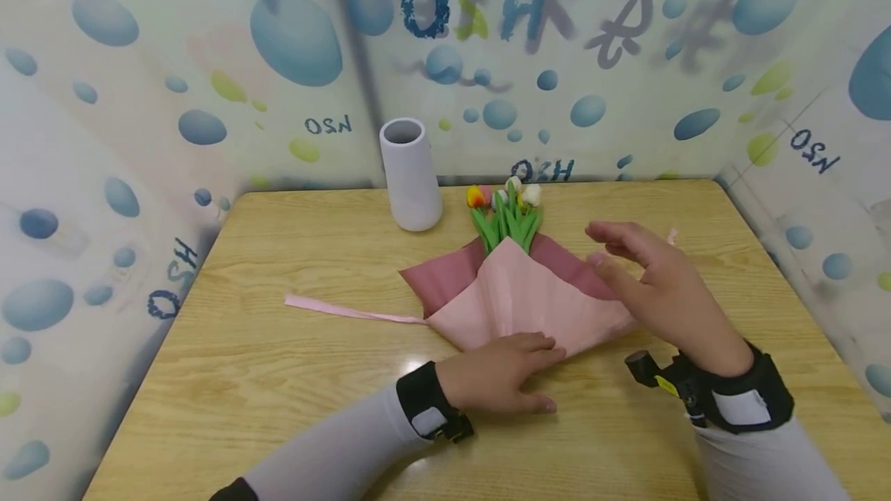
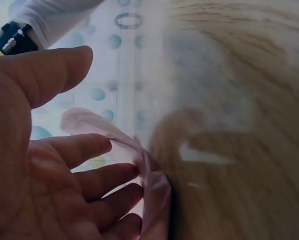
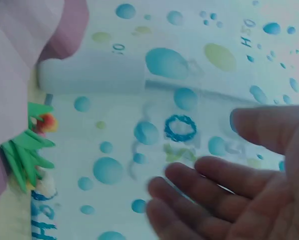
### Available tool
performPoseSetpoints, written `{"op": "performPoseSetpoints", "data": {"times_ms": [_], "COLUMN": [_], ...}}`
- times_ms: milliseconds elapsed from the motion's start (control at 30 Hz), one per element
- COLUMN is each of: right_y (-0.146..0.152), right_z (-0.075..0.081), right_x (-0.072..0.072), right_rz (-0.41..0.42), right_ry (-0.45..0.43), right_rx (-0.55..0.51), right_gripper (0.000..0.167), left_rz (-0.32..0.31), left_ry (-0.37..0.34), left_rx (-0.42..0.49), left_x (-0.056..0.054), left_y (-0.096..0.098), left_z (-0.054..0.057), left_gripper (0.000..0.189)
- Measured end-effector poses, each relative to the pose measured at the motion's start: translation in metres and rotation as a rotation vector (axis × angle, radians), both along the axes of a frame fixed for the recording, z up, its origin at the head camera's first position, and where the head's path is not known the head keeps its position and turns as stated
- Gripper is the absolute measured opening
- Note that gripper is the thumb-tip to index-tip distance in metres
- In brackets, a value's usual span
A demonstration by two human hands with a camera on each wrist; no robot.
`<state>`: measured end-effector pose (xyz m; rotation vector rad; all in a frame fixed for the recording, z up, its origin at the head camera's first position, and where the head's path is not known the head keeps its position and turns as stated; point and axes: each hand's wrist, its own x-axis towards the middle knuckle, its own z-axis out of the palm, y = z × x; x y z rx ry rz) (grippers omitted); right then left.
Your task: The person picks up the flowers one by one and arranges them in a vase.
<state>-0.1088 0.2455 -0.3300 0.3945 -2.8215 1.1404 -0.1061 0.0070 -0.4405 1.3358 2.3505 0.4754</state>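
Observation:
A bouquet of tulips (image 1: 508,226) lies on the table, red-orange, pink and white heads pointing away from me. Pale pink wrapping paper (image 1: 518,296) folds over its stems, with a darker mauve sheet (image 1: 448,282) behind. From the paper's left corner runs a pink ribbon (image 1: 348,310). My left hand (image 1: 497,377) rests at the paper's near edge, fingers extended; its fingertips meet the pink edge (image 2: 153,192) in the left wrist view. Raised beside the paper's right corner is my right hand (image 1: 657,284), fingers loosely bent, and the right wrist view shows its palm (image 3: 259,210) holding nothing.
A white vase (image 1: 412,184) stands upright at the back of the wooden table (image 1: 278,385), left of the tulip heads. A bubble-printed curtain (image 1: 445,99) rises behind the table and along both sides. A small pink ribbon end (image 1: 671,236) shows beyond my right hand.

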Motion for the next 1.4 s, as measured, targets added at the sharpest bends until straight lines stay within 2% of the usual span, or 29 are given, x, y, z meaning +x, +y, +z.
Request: {"op": "performPoseSetpoints", "data": {"times_ms": [100, 200, 300, 433, 533, 667, 767, 967, 1133, 1200, 1333, 1400], "right_y": [-0.01, -0.018, -0.023, -0.023, -0.023, -0.022, -0.02, -0.014, -0.01, -0.008, -0.006, -0.005], "right_z": [-0.014, -0.039, -0.063, -0.082, -0.088, -0.092, -0.095, -0.097, -0.097, -0.097, -0.1, -0.101], "right_x": [-0.007, -0.02, -0.03, -0.034, -0.034, -0.032, -0.029, -0.019, -0.013, -0.011, -0.009, -0.009], "right_rz": [0.092, 0.156, 0.212, 0.263, 0.281, 0.296, 0.299, 0.292, 0.285, 0.28, 0.272, 0.272], "right_ry": [-0.052, -0.088, -0.062, -0.051, -0.092, -0.125, -0.128, -0.157, -0.202, -0.209, -0.206, -0.203], "right_rx": [0.133, 0.274, 0.415, 0.524, 0.536, 0.547, 0.564, 0.552, 0.522, 0.524, 0.522, 0.521], "right_gripper": [0.049, 0.052, 0.051, 0.049, 0.054, 0.065, 0.072, 0.086, 0.091, 0.092, 0.093, 0.093], "left_rz": [-0.011, -0.017, -0.024, -0.027, -0.036, -0.057, -0.044, 0.064, 0.158, 0.194, 0.256, 0.27], "left_ry": [0.037, 0.06, 0.083, 0.102, 0.127, 0.212, 0.272, 0.34, 0.419, 0.422, 0.383, 0.387], "left_rx": [-0.017, -0.029, -0.039, -0.037, -0.026, -0.021, -0.032, -0.074, -0.103, -0.097, -0.072, -0.062], "left_x": [0.0, 0.0, 0.0, 0.001, 0.002, 0.0, -0.003, -0.01, -0.014, -0.015, -0.014, -0.013], "left_y": [0.0, 0.001, 0.002, 0.001, -0.001, -0.012, -0.024, -0.052, -0.071, -0.076, -0.083, -0.084], "left_z": [-0.003, -0.005, -0.006, -0.005, -0.005, -0.004, -0.002, 0.001, 0.002, 0.001, 0.001, 0.002], "left_gripper": [0.072, 0.071, 0.071, 0.069, 0.067, 0.06, 0.055, 0.061, 0.064, 0.068, 0.093, 0.106]}}
